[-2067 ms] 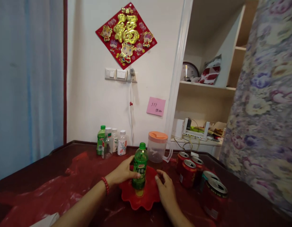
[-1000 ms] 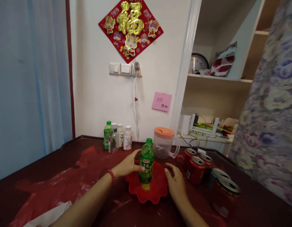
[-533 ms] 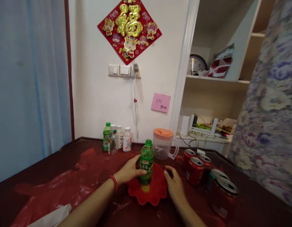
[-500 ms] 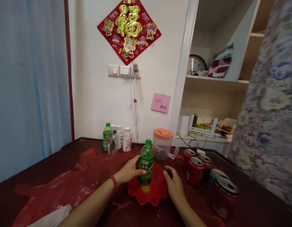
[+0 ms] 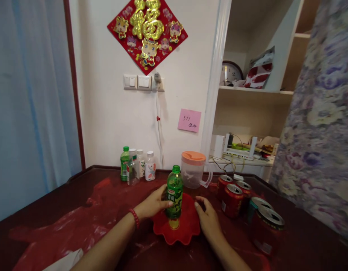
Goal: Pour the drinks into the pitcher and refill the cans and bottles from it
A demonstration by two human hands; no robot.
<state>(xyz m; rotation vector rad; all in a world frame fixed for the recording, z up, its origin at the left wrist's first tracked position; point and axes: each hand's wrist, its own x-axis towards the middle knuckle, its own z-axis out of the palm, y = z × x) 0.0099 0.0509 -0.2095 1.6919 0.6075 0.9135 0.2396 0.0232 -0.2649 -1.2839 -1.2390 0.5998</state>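
My left hand [image 5: 155, 203], with a red bead bracelet at its wrist, is wrapped round a green plastic drink bottle [image 5: 175, 194]. The bottle stands upright over the middle of a red scalloped plate [image 5: 187, 231]; whether its base rests on the plate I cannot tell for sure. At the plate's right edge is my right hand [image 5: 208, 216], fingers loosely bent and apart, with nothing seen in it. Its fingertips are close to the rim; contact is unclear. Just behind the bottle stands a clear plastic pitcher [image 5: 192, 175] with an orange lid.
Several drink cans [image 5: 232, 199] stand to the right. Another green bottle [image 5: 124, 165] and several clear or white-capped bottles [image 5: 150, 167] stand by the wall at back left. Red plastic film [image 5: 61, 218] covers part of the dark table. A white router [image 5: 238, 154] sits on the shelf.
The view has shifted slightly, so the wall and objects sit a little further left. Both hands and the bottle keep nearly the same places.
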